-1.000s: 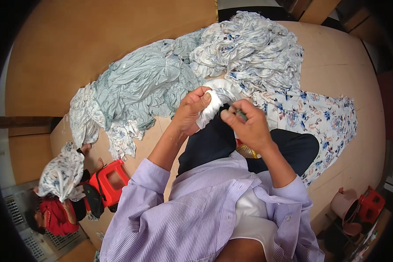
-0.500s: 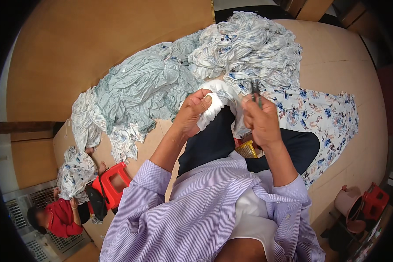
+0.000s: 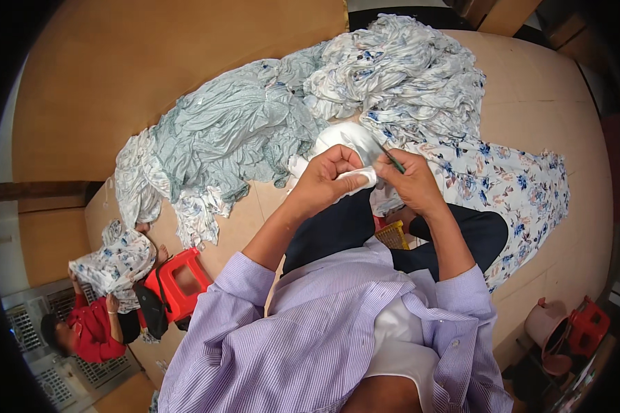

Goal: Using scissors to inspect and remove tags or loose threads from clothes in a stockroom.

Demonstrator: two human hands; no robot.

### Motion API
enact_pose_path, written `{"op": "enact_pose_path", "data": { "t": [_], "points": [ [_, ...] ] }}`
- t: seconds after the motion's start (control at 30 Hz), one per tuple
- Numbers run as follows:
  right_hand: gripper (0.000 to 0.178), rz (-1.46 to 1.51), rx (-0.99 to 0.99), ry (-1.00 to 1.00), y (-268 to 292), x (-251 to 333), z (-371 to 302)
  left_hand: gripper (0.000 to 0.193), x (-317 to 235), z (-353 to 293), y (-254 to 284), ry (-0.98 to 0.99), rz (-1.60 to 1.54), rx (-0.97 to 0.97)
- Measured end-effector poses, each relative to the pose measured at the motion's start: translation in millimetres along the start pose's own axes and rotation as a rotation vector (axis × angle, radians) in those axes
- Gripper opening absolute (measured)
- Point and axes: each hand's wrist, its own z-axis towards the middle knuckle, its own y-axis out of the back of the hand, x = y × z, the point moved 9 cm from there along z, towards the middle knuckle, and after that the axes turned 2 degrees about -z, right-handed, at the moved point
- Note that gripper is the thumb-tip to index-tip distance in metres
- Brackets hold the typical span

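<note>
My left hand (image 3: 327,177) pinches a bunched piece of white cloth (image 3: 348,141) in front of my chest. My right hand (image 3: 412,180) is closed around a thin dark green tool (image 3: 390,158) whose tip points up and left at the cloth. The two hands meet over the fold of cloth. Under them spreads a white fabric with blue and brown flowers (image 3: 510,186), draped over my dark trousers. Lilac striped sleeves cover both forearms.
A heap of pale green-grey fabric (image 3: 227,138) and a heap of white and blue fabric (image 3: 399,69) lie on the brown board table (image 3: 117,69). Lower left, a person in red (image 3: 89,334) holds floral cloth beside a red stool (image 3: 179,282). Bucket and red stool sit lower right.
My hands have drawn closer together over the white cloth, and the right hand has turned so the tool's tip points at the fold. The person at lower left has shifted slightly.
</note>
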Motion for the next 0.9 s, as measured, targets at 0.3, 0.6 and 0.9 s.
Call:
{"op": "enact_pose_path", "data": {
  "t": [0.3, 0.6, 0.9],
  "points": [
    [0.01, -0.175, -0.155, 0.063, 23, -17, -5, 0.025, -3, -45, 31, -0.113, 0.487, -0.195],
    [0.008, -0.199, -0.241, 0.028, 37, -42, -8, 0.016, 9, -96, 125, -0.137, 0.727, -0.53],
    [0.01, -0.196, -0.261, 0.032, 36, -49, -5, 0.016, -13, -105, 133, -0.146, 0.157, -0.551]
  ]
}}
